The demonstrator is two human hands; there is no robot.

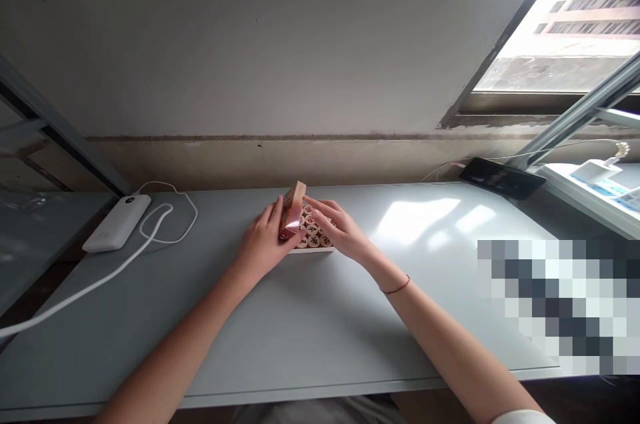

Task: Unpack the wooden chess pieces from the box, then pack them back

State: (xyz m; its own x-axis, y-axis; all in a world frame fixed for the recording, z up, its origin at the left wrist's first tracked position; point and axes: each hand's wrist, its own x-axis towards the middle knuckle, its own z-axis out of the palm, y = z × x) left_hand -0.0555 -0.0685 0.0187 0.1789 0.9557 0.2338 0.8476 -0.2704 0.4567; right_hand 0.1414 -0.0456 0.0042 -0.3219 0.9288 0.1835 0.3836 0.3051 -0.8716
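A shallow box (315, 250) of round wooden Chinese chess pieces (313, 229) sits on the desk in front of me. The pieces lie in rows and carry red and black characters. My left hand (264, 229) is closed around a wooden lid with a reddish, glossy cover (293, 211), tilted up over the left part of the box, hiding the pieces there. Over the right end of the box lies my right hand (343, 227), fingers stretched out and apart. Its index fingertip comes near the lid's edge, and its thumb is over the pieces. Whether it presses on them I cannot tell.
On the grey desk (300, 331), a white power bank (117, 223) with a white cable (110, 277) lies at the left. A dark phone (503, 177) leans at the back right, near a white charger (595, 171). A wall runs behind the desk. The right side holds a blurred-out patch.
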